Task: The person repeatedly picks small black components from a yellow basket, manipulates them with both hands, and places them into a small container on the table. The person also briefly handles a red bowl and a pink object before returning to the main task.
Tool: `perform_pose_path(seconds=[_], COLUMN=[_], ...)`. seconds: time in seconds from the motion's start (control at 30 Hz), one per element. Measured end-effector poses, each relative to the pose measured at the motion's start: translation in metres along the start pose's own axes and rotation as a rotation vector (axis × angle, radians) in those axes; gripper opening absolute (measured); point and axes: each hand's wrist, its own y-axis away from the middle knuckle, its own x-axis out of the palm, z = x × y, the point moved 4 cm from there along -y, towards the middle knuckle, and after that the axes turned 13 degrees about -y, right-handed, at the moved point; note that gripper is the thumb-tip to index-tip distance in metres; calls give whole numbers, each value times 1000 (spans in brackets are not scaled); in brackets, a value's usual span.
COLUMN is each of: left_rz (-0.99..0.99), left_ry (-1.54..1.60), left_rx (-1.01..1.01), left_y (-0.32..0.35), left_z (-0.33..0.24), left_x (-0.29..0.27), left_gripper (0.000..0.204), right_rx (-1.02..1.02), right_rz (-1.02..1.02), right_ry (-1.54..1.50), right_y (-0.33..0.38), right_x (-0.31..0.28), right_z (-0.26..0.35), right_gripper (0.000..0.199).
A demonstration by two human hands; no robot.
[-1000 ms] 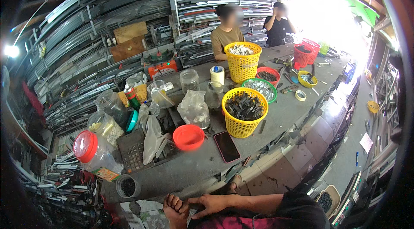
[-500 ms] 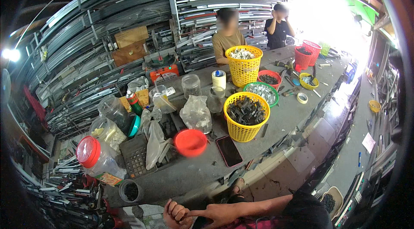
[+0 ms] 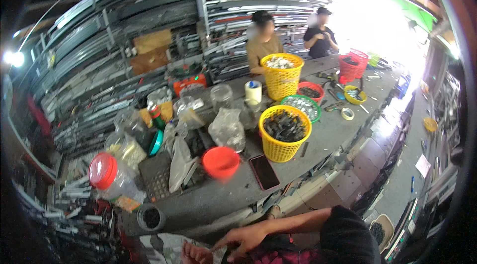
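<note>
Long metal bars (image 3: 144, 5) fill the racks behind a grey workbench (image 3: 318, 139) that runs toward a glaring doorway. Two people stand at its far side, one in a brown shirt (image 3: 264, 51), the other in black (image 3: 320, 41) with hands raised before the chest.

Two yellow baskets stand mid-bench: the rear one (image 3: 282, 85) heaped with whitish pieces, the front one (image 3: 280, 147) with black parts. A red-lidded jar (image 3: 119, 182) tilts at the left end, and a clear bag (image 3: 226, 130) sits near the front basket. A red bowl (image 3: 220, 163) rests before the bag; a green-rimmed tray (image 3: 318, 112) of shiny bits lies behind the front basket.

At the lower edge, the right hand (image 3: 243, 239) is loosely open, index finger reaching toward the left hand (image 3: 196, 253), whose blurred fingers curl inward. Whether the two touch, or the left holds anything, cannot be told.

Nearest them, a small tub (image 3: 161, 217) of black bits stands at the bench's near left corner, apart from the left hand. A dark phone (image 3: 265, 172) lies near the bench's front edge; a tape roll (image 3: 343, 114) lies right of the tray.
</note>
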Motion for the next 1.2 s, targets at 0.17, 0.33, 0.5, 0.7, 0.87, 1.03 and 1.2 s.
perform_pose_path(seconds=[0.17,0.33,0.5,0.7,0.87,1.03,1.2], left_rz=[23,-226,-89,-47,-103,-247,-356], left_ry=[-187,-158,-489,-867,-978,-1247,-1610], left_rx=[253,224,94,157,199,493,631], left_y=[29,-19,-99,-145,-167,-181,-195], left_z=[-39,-40,-25,-3,-14,-39,-42], left_x=[8,5,15,33,64,53,-1], left_gripper=[45,48,48,50,52,55,54], right_rx=[407,335,178,-85,23,583,420], right_rz=[-455,-931,-1533,-1969,-2199,-2306,-2246], right_ry=[-352,95,456,716,950,1203,1254], right_y=[48,120,206,308,374,405,407], right_x=[-40,-93,-152,-196,-259,-273,-274], right_z=[-1,13,17,18,22,2,-5], right_gripper=[59,32,16,15,19,18,18])
